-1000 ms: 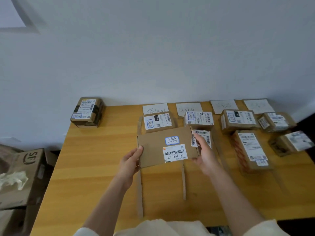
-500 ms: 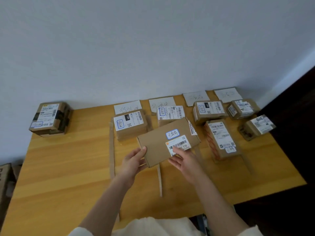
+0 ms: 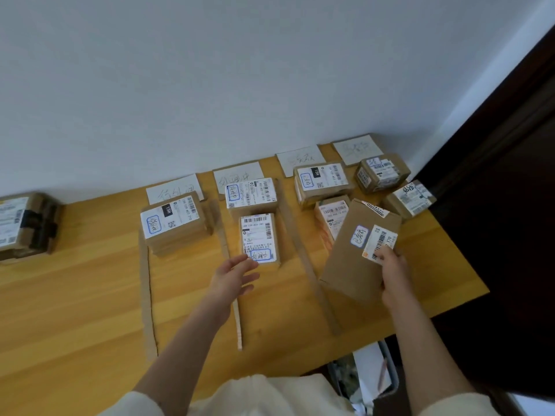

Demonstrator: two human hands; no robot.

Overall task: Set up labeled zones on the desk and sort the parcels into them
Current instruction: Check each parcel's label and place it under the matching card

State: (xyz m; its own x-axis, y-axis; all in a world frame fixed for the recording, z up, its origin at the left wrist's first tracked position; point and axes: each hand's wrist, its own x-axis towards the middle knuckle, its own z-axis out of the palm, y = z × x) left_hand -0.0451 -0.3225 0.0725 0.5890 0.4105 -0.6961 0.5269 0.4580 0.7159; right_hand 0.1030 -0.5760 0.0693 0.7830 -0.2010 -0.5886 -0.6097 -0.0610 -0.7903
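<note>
The right hand [image 3: 393, 274] has its grip clamped on the near right corner of a flat brown parcel [image 3: 357, 253], thumb on the barcode sticker and fingers under it. The parcel is held up over the desk [image 3: 75, 295] and tilts, with its long side running from near the person up and away to the right. Its far end hangs over the third zone from the left, so that looks like where it should go down, and the right hand is the nearer one for that. The left hand [image 3: 232, 276] holds nothing; its fingers are apart and straight, stretched out above the desk just beside the near edge of a small parcel [image 3: 259, 237] in the second zone. Thin cardboard strips [image 3: 309, 265] lie on the desk and split it into zones, and each zone has a paper label [image 3: 238, 177] at the wall end. The first zone holds one stack of boxes [image 3: 174, 225]. The second holds two parcels. The third holds a box near its label and a parcel partly hidden under the held one. The fourth holds two small boxes. One more box [image 3: 24, 225] sits far to the left, outside the zones
</note>
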